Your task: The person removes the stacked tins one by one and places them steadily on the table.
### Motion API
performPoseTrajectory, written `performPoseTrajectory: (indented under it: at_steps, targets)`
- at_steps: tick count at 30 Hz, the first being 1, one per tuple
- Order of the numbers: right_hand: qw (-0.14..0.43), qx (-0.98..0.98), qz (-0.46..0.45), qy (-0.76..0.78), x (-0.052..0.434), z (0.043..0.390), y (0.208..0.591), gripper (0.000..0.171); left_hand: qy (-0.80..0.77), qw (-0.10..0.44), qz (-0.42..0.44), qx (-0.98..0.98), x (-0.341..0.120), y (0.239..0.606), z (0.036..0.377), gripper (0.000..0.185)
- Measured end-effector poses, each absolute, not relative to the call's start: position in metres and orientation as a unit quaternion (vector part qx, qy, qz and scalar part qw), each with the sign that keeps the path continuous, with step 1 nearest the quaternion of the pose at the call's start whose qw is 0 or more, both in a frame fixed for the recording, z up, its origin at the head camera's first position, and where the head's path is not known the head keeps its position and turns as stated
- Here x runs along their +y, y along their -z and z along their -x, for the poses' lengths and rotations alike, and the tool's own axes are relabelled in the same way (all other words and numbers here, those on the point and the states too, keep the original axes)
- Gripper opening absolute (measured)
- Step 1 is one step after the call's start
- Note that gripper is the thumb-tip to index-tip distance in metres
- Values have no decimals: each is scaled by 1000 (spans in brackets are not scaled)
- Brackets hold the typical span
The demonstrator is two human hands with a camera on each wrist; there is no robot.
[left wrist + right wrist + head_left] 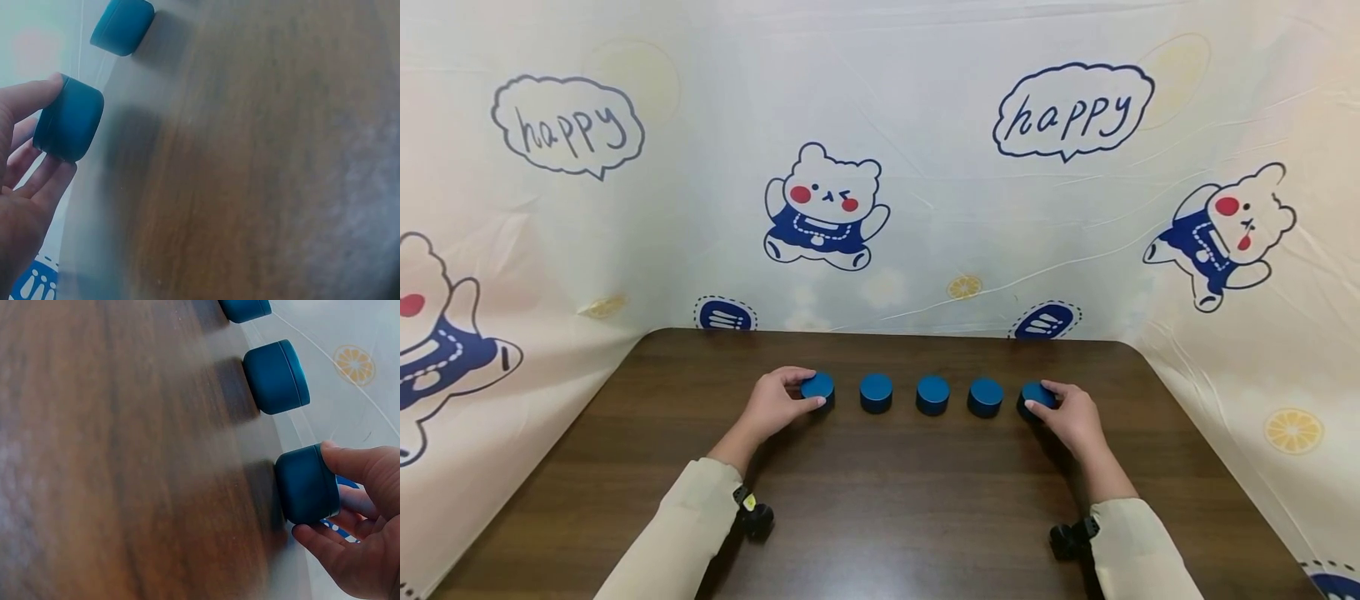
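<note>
Several matching round blue containers, each with a seam like a lid line near the top, stand in a row across the back of the table. My left hand [775, 404] pinches the leftmost blue container [817, 386] between thumb and fingers; the left wrist view shows this grip on the container [72, 122] from the side. At the other end, the rightmost blue container [1034, 392] is held by my right hand [1075, 417], its thumb and fingers on opposite sides, as the right wrist view of that container [306, 484] confirms. Both look upright, at table level.
Between the hands stand three more blue containers, the left one [876, 392], the middle one [932, 395] and the right one [985, 397], spaced apart. The brown wooden table [910, 508] ends just behind the row, against a printed cloth backdrop [940, 208].
</note>
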State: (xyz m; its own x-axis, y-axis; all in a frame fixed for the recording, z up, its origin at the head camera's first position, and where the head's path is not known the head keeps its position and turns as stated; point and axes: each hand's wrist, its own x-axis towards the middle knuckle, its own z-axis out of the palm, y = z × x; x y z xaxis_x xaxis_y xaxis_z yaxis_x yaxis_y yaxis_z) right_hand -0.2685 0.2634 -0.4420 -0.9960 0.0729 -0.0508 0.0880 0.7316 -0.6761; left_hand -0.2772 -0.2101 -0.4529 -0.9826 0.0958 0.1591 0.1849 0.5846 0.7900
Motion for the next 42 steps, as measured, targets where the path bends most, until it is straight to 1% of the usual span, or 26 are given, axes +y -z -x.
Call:
performPoseTrajectory:
  at_steps: [23, 30, 36, 42]
  targets:
    - [8, 931, -42, 362, 265, 266, 441, 63, 423, 29, 104, -900, -206, 454, 282, 50]
    - [-7, 933, -34, 357, 263, 265, 445, 64, 425, 22, 95, -900, -209, 453, 278, 49]
    - [-29, 939, -17, 343, 260, 265, 446, 60, 429, 19, 92, -898, -212, 453, 277, 51]
    - [-34, 948, -4, 318, 262, 266, 443, 59, 443, 11, 82, -893, -213, 451, 277, 54]
